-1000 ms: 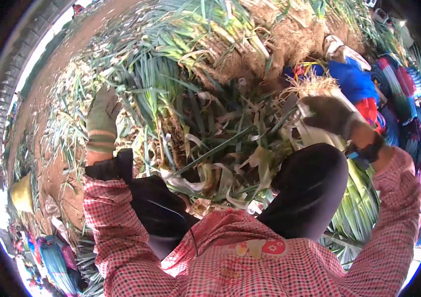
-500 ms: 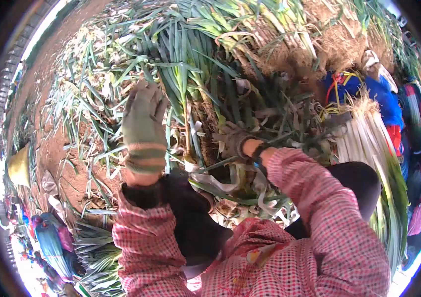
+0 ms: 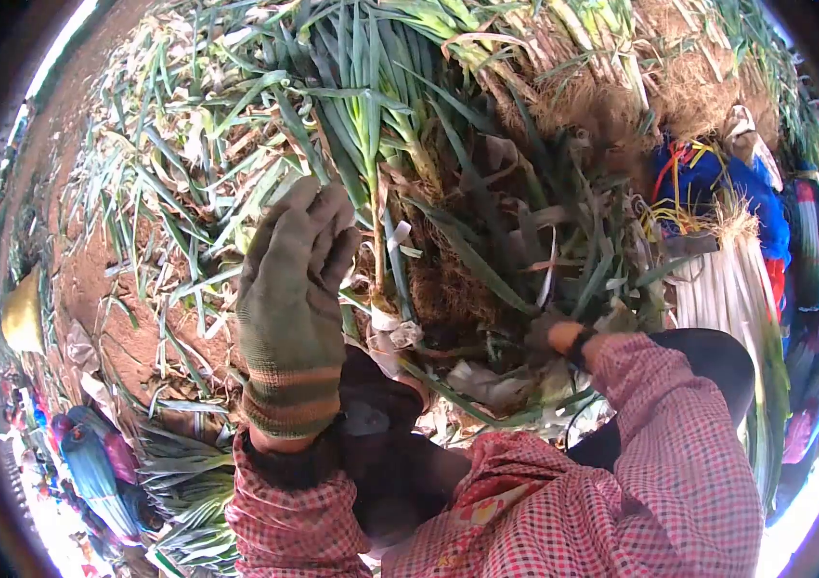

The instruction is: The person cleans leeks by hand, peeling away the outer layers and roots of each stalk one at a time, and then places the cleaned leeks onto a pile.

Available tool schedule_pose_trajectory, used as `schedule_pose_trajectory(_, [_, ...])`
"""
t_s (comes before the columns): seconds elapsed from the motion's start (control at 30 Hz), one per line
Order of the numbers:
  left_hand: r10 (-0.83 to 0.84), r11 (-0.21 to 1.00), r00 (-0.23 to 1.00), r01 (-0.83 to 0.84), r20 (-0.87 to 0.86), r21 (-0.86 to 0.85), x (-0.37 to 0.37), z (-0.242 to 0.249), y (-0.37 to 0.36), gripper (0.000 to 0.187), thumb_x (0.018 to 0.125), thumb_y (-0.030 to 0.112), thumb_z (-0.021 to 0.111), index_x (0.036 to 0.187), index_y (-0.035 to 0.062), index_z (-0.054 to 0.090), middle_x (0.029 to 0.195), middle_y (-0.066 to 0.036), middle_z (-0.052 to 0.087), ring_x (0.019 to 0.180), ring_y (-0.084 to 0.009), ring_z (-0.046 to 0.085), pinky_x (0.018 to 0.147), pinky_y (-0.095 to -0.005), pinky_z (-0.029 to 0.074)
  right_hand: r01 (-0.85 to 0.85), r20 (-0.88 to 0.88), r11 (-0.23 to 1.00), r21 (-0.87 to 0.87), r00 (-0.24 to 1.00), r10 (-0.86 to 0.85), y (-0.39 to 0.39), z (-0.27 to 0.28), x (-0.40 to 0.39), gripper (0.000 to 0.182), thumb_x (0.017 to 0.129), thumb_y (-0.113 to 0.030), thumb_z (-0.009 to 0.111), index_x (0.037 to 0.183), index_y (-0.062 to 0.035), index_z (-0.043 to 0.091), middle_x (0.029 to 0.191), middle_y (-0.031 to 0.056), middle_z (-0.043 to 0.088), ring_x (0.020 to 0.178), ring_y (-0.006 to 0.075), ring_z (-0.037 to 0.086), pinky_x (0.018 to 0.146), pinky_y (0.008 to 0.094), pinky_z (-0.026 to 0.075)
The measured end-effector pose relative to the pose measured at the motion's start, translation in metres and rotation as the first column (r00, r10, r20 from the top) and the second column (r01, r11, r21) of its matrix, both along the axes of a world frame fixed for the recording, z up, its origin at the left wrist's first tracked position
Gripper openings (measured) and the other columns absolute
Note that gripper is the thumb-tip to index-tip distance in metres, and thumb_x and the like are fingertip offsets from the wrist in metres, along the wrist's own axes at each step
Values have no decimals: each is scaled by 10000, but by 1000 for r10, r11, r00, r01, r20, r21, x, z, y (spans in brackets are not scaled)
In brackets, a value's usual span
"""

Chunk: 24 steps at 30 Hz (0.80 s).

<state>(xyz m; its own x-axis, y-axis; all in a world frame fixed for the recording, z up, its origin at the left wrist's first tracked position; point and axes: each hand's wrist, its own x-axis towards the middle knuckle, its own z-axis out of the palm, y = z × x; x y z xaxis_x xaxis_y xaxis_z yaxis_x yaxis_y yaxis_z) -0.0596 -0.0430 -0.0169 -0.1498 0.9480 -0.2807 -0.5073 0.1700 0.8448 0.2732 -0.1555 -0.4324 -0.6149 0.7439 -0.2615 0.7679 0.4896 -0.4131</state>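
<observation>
My left hand point(image 3: 299, 289), in a grey-green knitted glove with striped cuff, is raised over the onion leaves and soil. Its fingers point forward, slightly bent and partly apart, with nothing visible in them. Just right of it stands a long green onion point(image 3: 374, 183), its green leaves spread at the top. My right hand point(image 3: 554, 337), in a dark glove, is low in shadow among loose leaves point(image 3: 583, 275). Its fingers are smeared and partly hidden, so I cannot tell whether it holds a leaf. Peeled scraps point(image 3: 486, 385) lie in front of me.
A bundle of cleaned white-stalked green onions point(image 3: 727, 289) lies at my right knee. Behind it are a blue cloth point(image 3: 756, 207) and red and yellow ties point(image 3: 689, 154). Rooted onions point(image 3: 583, 87) are heaped ahead. Another leafy bundle point(image 3: 188, 482) and brown soil point(image 3: 101, 270) are left.
My left hand has come nearer and its outstretched fingers have bent a little. My right hand has moved right and down, away from the standing onion, into the loose leaves.
</observation>
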Motion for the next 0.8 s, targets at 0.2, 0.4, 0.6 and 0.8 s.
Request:
schedule_pose_trajectory(0.2, [-58, 998, 998, 59, 26, -31, 6, 2, -2, 426, 898, 250, 500, 1214, -32, 453, 1149, -152, 556, 1062, -217, 549, 923, -334, 441, 508, -1, 857, 79, 860, -510, 157, 100, -132, 311, 762, -318, 592, 992, -112, 626, 980, 113, 635, 906, 312, 605, 770, 417, 489])
schedule_pose_trajectory(0.4, [-50, 994, 999, 49, -3, -95, 21, 5, -2, 409, 915, 252, 474, 1215, -25, 460, 1125, -134, 571, 1039, -197, 560, 874, -313, 464, 816, 180, 567, -114, 579, -796, 210, 140, -170, 663, 637, -394, 738, 1173, -107, 474, 1100, 198, 567, 1016, 365, 555, 839, 442, 462])
schedule_pose_trajectory(0.6, [-77, 996, 997, 77, 11, -48, 22, -1, 4, 385, 911, 233, 488, 1205, -14, 469, 1110, -139, 581, 1024, -215, 571, 874, -331, 464, 519, -224, 746, -417, 737, -638, 196, 112, -136, 502, 639, -344, 750, 1022, -51, 611, 877, 144, 640, 869, 272, 614, 793, 348, 469])
schedule_pose_trajectory(0.8, [-94, 994, 993, 89, 71, 68, 28, -7, 17, 398, 884, 252, 539, 1183, -6, 487, 1129, -123, 571, 1029, -210, 560, 893, -325, 447, 119, -373, 917, -380, 888, -269, 97, 220, -76, 272, 782, -232, 642, 982, -48, 634, 769, 75, 636, 747, 163, 610, 659, 282, 476])
